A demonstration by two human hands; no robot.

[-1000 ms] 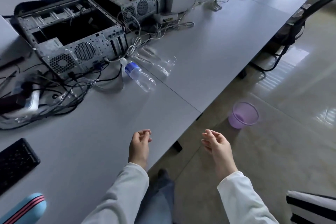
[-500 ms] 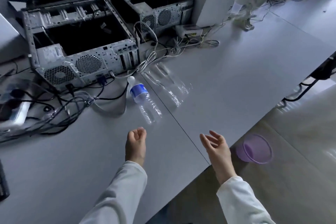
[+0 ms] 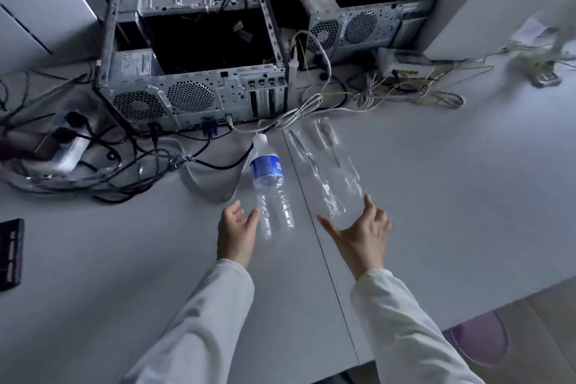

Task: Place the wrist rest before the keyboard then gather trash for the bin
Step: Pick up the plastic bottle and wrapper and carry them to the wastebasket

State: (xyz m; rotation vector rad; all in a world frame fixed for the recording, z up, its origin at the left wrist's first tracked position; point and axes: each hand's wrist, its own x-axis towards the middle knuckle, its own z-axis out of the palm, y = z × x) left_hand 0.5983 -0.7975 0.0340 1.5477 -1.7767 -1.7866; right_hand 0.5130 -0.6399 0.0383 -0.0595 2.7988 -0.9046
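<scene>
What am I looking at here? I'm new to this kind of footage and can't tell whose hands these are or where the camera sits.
The camera is worn on a person's head and looks forward and down, so the white sleeves and both hands are that person's own. There is no robot. The left hand is open beside a clear water bottle with a blue label, which lies on its side on the grey desk. The right hand is spread open at the near end of a crumpled clear plastic wrapper. Neither hand holds anything yet. Behind them stand two opened computer cases amid tangled cables. A purple bin sits on the floor at lower right.
</scene>
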